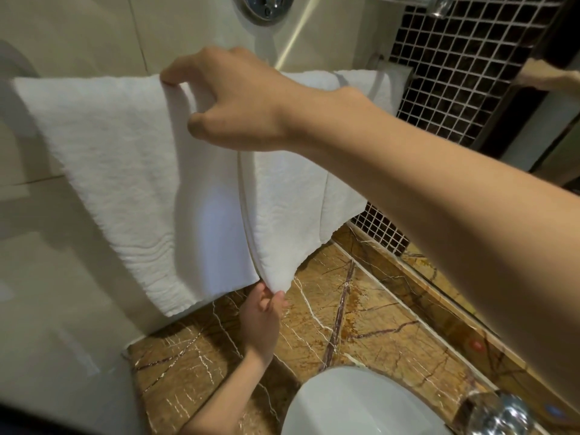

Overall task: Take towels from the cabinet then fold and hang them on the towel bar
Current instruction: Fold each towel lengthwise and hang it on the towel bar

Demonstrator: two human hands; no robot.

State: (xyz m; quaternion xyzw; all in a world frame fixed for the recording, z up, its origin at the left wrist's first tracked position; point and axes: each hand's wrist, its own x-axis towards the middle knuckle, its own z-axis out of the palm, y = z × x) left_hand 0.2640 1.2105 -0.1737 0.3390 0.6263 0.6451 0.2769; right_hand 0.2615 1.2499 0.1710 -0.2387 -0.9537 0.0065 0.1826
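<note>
Two white towels hang side by side over a towel bar that they hide almost fully; only its right bracket (pixel 378 59) shows on the wall. The left towel (pixel 119 171) drapes wide and flat. My right hand (pixel 238 102) pinches the left towel's top fold at the bar. The right towel (pixel 292 196) hangs beside it, partly behind my right forearm. Below, my left hand (pixel 262 321) pinches the right towel's lower corner between thumb and fingers.
A brown marble counter (pixel 361 312) lies under the towels, with a white basin (pixel 361 403) and a chrome tap (pixel 499 412) at the bottom right. Dark mosaic tiles (pixel 455 76) and a mirror edge fill the right. A chrome fitting (pixel 263 6) sits on the wall above.
</note>
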